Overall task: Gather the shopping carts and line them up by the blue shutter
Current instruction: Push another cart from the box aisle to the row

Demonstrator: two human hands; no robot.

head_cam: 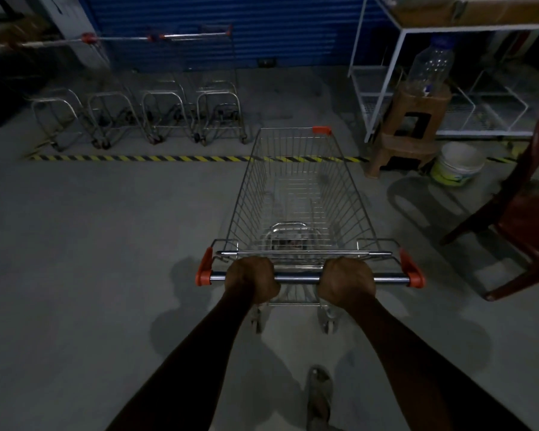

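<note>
An empty wire shopping cart (296, 194) with orange corner caps stands in front of me, its nose over the yellow-black floor tape (137, 158). My left hand (251, 279) grips the left part of its chrome handle bar (297, 278), and my right hand (346, 279) grips the right part. Several carts (165, 116) stand side by side in a row against the blue shutter (231, 29), to the left of my cart, with their handles toward the shutter.
A brown plastic stool (408, 129) carrying a clear bottle (431, 65) stands right of the cart's nose. Beside it are a white bucket (458, 164), a white wire rack (448, 88) and a dark red chair (523, 213). Grey concrete floor spreads to the left.
</note>
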